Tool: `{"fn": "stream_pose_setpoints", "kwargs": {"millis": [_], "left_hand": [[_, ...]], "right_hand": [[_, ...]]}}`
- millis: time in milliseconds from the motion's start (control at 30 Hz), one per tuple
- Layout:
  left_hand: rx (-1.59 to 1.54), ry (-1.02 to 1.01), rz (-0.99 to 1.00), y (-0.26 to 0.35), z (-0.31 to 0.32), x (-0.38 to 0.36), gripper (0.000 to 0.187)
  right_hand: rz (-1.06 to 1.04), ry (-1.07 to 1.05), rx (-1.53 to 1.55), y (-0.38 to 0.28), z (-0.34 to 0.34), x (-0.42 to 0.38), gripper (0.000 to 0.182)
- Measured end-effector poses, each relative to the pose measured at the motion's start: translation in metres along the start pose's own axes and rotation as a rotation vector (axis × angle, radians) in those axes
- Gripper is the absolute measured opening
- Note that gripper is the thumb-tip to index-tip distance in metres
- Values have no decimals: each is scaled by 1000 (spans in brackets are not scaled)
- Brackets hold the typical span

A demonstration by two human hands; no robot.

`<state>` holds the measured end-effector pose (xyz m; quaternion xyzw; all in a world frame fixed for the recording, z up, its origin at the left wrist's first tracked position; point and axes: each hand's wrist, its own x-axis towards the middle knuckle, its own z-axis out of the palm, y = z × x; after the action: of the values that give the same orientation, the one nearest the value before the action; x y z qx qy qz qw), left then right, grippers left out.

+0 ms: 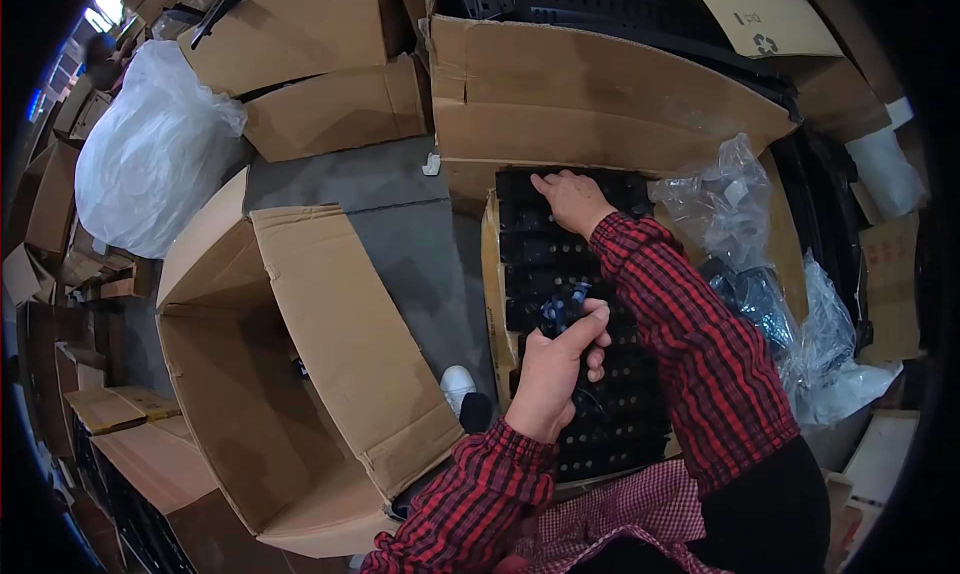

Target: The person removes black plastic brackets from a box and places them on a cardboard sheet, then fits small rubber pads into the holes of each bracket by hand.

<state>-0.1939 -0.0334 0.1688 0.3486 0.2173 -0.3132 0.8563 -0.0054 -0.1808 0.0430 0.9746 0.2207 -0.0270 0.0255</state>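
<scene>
My left hand [556,369] is closed around a small bundle of dark pieces with blue parts [564,306], which stick out past the thumb and index finger. Under it lie rows of black parts with small round light spots [610,414], packed in a cardboard box [492,264]. My right hand [575,202] reaches to the far end of these rows. Its fingers are apart and touch the black parts near the far edge; the fingertips are partly hidden. I cannot make out anything held in it.
To the left stands an open carton [345,344] with raised flaps. Behind it is a large white plastic bag [150,154]. A long cardboard box [600,94] holding black parts borders the far side. Crumpled clear plastic [725,199] lies at the right. A white shoe [458,384] shows on the grey floor [400,234].
</scene>
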Motion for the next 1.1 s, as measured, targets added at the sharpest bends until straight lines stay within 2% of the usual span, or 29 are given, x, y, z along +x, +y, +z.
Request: {"fn": "stream_pose_setpoints", "kwargs": {"millis": [67,167,233,300,367,433,467,500,567,633,700,733,800,933,1000,1033,1100], "left_hand": [[-6,0,5,0,-1,1,13],[-42,-14,10,2,-3,1,15],[-73,-54,25,4,-2,1,15],[-117,-133,0,6,-2,1,15],[-187,-236,-46,3,0,3,14],[-306,-322,-77,0,-1,7,16],[-365,-360,-91,-2,-4,11,16],[-461,-339,-100,-4,-3,13,15],[-599,-301,-61,-8,-6,22,14],[-673,-253,10,-13,-11,28,14],[-707,-282,4,-13,-13,29,12],[-719,-286,16,-13,-12,29,12],[-761,-299,32,-13,-13,29,13],[-785,-284,54,-17,-15,33,12],[-762,-334,69,-20,-15,35,12],[-708,-287,109,-17,-14,33,11],[-738,-259,218,-5,-27,37,9]], "right_hand": [[-6,-8,-39,-5,-3,2,52],[101,-61,26,-9,-11,-10,51],[133,278,607,-2,-27,-31,48],[539,117,1643,-23,-79,-87,40],[609,85,1966,-31,-92,-152,41],[669,66,2037,-49,-100,-203,42],[617,2,2122,-56,-103,-221,49],[661,0,2147,-65,-103,-236,49],[435,-103,2259,-70,-102,-247,53],[397,-126,2384,-75,-99,-246,58],[349,-196,2107,-76,-110,-243,68],[347,-187,2107,-77,-113,-243,68],[415,-196,2075,-82,-115,-246,82],[411,-139,2002,-100,-107,-246,85],[496,-192,1948,-106,-102,-245,86],[497,-195,1951,-101,-102,-246,86],[421,-380,1967,-80,-105,-253,86]]}}
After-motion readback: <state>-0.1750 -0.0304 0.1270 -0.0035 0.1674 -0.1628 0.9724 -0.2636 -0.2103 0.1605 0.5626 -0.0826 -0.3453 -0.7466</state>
